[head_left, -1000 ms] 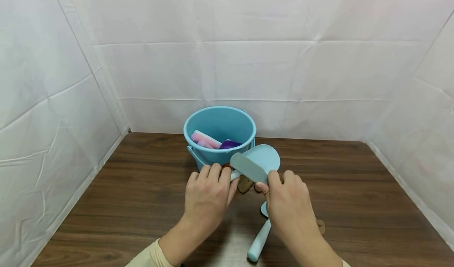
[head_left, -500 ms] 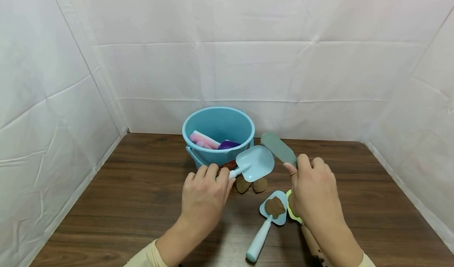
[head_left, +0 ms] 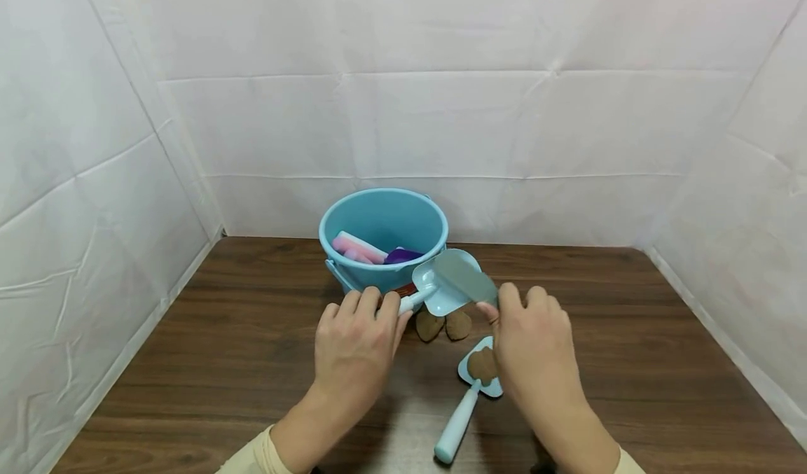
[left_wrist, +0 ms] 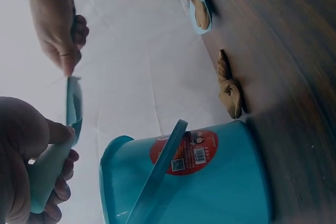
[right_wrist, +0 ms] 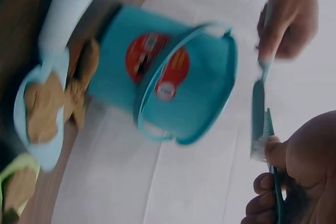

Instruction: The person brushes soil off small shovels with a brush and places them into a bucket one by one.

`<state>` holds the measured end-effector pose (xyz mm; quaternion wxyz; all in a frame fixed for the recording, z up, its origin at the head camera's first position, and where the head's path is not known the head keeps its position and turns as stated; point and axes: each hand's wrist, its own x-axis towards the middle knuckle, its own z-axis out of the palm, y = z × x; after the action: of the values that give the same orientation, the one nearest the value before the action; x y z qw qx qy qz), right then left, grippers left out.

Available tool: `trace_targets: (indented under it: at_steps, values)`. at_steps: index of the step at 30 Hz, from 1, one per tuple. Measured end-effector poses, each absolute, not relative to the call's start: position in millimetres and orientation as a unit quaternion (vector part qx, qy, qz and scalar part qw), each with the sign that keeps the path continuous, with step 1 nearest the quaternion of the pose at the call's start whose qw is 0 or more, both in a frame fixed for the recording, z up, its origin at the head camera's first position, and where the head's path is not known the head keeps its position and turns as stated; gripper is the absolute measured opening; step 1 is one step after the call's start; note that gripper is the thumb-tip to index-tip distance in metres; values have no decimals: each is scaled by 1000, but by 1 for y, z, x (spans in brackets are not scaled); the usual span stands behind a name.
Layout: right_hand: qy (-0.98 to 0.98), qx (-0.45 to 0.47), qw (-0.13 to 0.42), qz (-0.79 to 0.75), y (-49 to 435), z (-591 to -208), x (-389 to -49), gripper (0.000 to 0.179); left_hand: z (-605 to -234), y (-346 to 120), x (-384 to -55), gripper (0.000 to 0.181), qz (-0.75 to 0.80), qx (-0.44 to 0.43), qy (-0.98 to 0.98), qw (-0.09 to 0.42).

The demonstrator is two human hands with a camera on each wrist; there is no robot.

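Observation:
My left hand point(head_left: 356, 337) grips the handle of a light blue toy shovel point(head_left: 441, 299), its blade raised in front of the bucket. In my right hand point(head_left: 536, 355) is a grey-green brush point(head_left: 466, 278), the thumb along it. The brush head overlaps the shovel blade in the head view. Bristles point(right_wrist: 268, 121) show in the right wrist view, right at the blade. Below, a second light blue shovel point(head_left: 457, 425) lies on the table, a brown star-shaped piece point(head_left: 482, 365) on its blade. Two flat brown pieces point(head_left: 430, 325) lie near the bucket.
A blue bucket point(head_left: 366, 276) with a handle and red label stands behind the hands. It holds pink point(head_left: 359, 246) and purple point(head_left: 401, 255) things. A yellow-green scoop point(right_wrist: 32, 162) with a brown lump shows in the right wrist view. White sheets point(head_left: 441, 124) enclose the table.
My right hand swung the brush right, away from the shovel blade, then back left over it. The left hand keeps holding the shovel, its blade tilting and shifting slightly left.

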<state>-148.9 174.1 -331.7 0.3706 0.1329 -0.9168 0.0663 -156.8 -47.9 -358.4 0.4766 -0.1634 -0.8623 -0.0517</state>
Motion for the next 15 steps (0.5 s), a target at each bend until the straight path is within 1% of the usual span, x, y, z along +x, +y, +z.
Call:
trace_targets:
  at_steps: [4,8,13,15]
  values:
    - [-917,107,375,85,189,-324,-155,35,-360,-49,-157,30,-51,-164,-864,473]
    - [-922,98,358,108,189,-316,-149,34,-361,-50,-158,30,-52,-171,-865,469]
    - [-928,150,327,95,163,-324,-135,35,-361,-51,-158,32,-56,-175,-865,467]
    - [-924,174,332,76,155,-330,-133,38,-360,-51,-157,32,-50,-174,-865,469]
